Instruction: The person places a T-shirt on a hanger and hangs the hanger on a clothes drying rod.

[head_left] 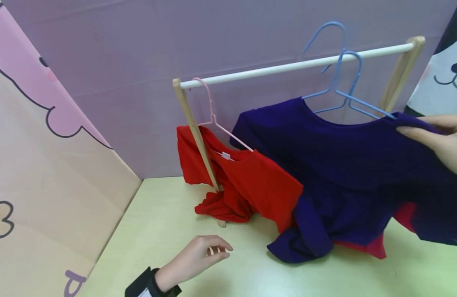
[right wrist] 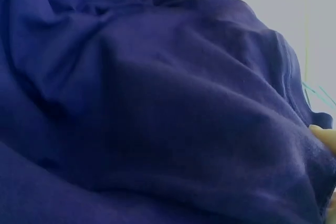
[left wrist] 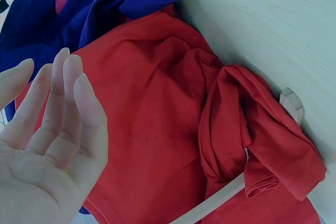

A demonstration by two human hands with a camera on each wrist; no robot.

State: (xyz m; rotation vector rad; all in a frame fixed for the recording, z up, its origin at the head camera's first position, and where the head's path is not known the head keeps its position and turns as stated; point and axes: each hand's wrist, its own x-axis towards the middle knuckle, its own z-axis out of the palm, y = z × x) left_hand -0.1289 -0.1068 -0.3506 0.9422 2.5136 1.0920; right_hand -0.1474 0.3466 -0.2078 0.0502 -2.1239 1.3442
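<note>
My right hand (head_left: pixel 449 138) pinches the shoulder of a dark blue-purple shirt (head_left: pixel 347 161) between thumb and fingers. Inside this shirt sits a blue hanger (head_left: pixel 339 66), whose hook tip stands above the white rail (head_left: pixel 287 68). In the right wrist view the blue-purple cloth (right wrist: pixel 168 108) fills most of the picture, and the thumb (right wrist: pixel 324 136) shows at the right edge. My left hand (head_left: pixel 198 255) is over the table with loosely bent fingers, holding nothing. A red shirt (head_left: pixel 258 177) on a pink hanger (head_left: pixel 210 101) hangs at the rail's left end.
A second blue hanger (head_left: pixel 356 78) hooks over the rail behind the first. Pinkish-red cloth (head_left: pixel 377 247) peeks out below the blue-purple shirt. Wooden posts (head_left: pixel 403 72) carry the rail on a pale table (head_left: pixel 139 243). Printed cloth walls (head_left: pixel 65 165) stand around.
</note>
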